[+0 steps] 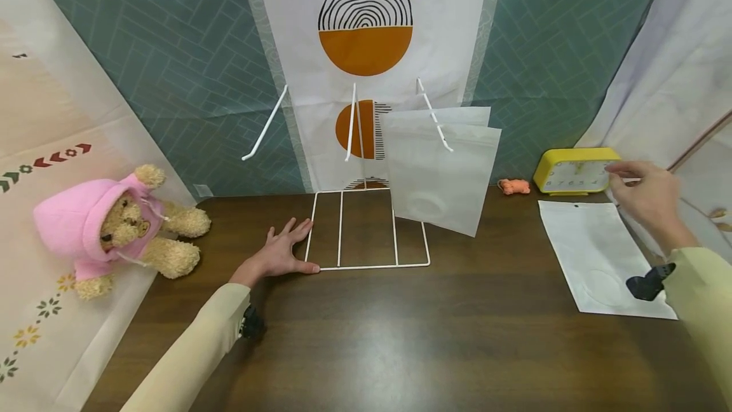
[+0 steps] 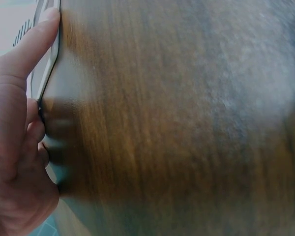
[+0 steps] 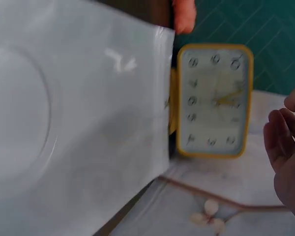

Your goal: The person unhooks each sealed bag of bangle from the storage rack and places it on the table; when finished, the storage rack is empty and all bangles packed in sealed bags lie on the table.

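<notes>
- Touching the left side of the white wire hook rack [image 1: 366, 267], your left hand [image 1: 280, 253] has its fingers spread, clutching nothing.
- Well right of the rack, your right hand [image 1: 649, 197] hovers by the yellow alarm clock [image 1: 574, 175], fingers loosely bent, no object visible in them.
- Two white plastic pouches [image 1: 437, 177] hang from the rack's right prong; another white pouch [image 1: 589, 243] lies well right of the rack.

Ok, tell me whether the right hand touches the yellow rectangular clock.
Apart. The right wrist view shows white cloth in the gap between the right hand and the clock.
</notes>
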### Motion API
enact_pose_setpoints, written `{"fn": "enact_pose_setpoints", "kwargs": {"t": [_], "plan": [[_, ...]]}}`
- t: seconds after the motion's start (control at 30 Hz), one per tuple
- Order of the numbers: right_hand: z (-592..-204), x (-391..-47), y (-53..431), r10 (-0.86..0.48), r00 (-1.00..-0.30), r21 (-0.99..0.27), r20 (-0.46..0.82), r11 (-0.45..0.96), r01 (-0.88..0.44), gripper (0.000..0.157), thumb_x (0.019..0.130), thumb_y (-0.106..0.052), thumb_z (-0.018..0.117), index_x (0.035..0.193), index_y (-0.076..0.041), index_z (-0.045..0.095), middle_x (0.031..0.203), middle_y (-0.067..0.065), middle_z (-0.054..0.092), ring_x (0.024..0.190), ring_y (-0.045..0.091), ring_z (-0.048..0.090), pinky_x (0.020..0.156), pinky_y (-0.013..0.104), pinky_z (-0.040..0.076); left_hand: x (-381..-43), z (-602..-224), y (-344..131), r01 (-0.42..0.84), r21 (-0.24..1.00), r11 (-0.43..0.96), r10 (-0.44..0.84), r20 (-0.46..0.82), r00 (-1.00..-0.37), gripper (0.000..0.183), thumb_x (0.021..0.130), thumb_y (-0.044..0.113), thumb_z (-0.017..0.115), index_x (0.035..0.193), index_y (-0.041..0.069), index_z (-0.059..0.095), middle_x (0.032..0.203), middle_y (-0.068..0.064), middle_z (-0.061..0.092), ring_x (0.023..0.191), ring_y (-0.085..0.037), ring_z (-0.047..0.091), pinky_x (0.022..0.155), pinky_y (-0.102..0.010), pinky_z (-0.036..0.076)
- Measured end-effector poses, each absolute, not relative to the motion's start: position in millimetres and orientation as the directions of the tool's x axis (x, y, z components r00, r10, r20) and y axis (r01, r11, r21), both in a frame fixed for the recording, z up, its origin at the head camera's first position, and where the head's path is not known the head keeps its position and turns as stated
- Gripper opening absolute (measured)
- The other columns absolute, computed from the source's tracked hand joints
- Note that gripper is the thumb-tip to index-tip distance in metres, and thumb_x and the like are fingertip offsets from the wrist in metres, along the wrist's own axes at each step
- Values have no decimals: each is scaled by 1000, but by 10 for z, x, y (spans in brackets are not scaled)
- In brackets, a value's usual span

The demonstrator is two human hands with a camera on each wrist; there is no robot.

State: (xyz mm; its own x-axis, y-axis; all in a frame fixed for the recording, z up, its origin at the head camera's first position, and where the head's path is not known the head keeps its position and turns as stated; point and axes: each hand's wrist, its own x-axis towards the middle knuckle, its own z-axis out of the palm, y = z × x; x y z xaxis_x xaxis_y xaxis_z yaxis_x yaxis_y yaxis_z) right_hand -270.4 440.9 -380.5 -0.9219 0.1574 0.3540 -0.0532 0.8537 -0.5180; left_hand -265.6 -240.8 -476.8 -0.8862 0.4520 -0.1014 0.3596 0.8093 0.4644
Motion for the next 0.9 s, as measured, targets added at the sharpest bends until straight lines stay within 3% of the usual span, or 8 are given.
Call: {"fn": "enact_pose_setpoints", "kwargs": {"t": [0.07,0.13,0.2,0.27,0.43,0.63,0.9], "plan": [[-3745,-2669,4313,150,-932,-554,330,830,-62,33,98,-17,53,120,4,66,111,20,68,76,-10,50,55,7,37,-2654,-4763,-2401,360,468,807,452,-99,-886,114,75,55,83,159,4,23,164,-14,21,150,-42,4,107,-73,-5],[-3675,-2620,4192,139,-943,-614,303,785,-82,35,99,-22,55,124,2,65,103,1,71,75,-17,47,57,9,41,-2651,-4761,-2396,359,473,805,454,-100,-886,115,75,55,83,159,4,23,164,-15,21,150,-42,4,107,-73,-5],[-3592,-2569,4043,118,-952,-695,282,709,-118,34,100,-22,57,125,0,64,99,-13,68,79,-12,54,61,11,45,-2649,-4760,-2393,357,473,805,453,-103,-886,115,75,55,83,159,4,23,164,-15,21,150,-42,4,107,-73,-5],[-3509,-2525,3888,75,-952,-759,295,624,-186,32,100,-19,59,125,1,64,99,-20,66,84,-6,61,66,12,48,-2645,-4761,-2393,354,468,810,450,-108,-886,115,75,55,83,159,5,23,164,-15,21,150,-42,4,107,-73,-5],[-3310,-2430,3531,-100,-919,-835,382,388,-390,29,99,-4,61,126,7,62,112,-4,70,96,5,68,74,18,54,-2641,-4767,-2401,355,464,812,447,-104,-888,114,76,55,83,159,5,23,163,-15,21,149,-43,5,107,-73,-4],[-3072,-2331,3159,-259,-859,-881,441,61,-470,32,95,13,57,128,12,58,118,9,70,103,16,69,80,26,55,-2626,-4753,-2397,362,472,804,454,-93,-886,114,75,56,82,159,4,24,163,-17,22,149,-44,6,106,-74,-4],[-2871,-2282,2825,-311,-851,-888,422,45,-457,40,95,10,61,134,5,58,127,10,67,111,18,66,88,24,52,-2614,-4773,-2408,378,470,798,461,-72,-884,115,74,55,83,158,2,25,162,-19,24,148,-46,7,105,-76,-2]]}}
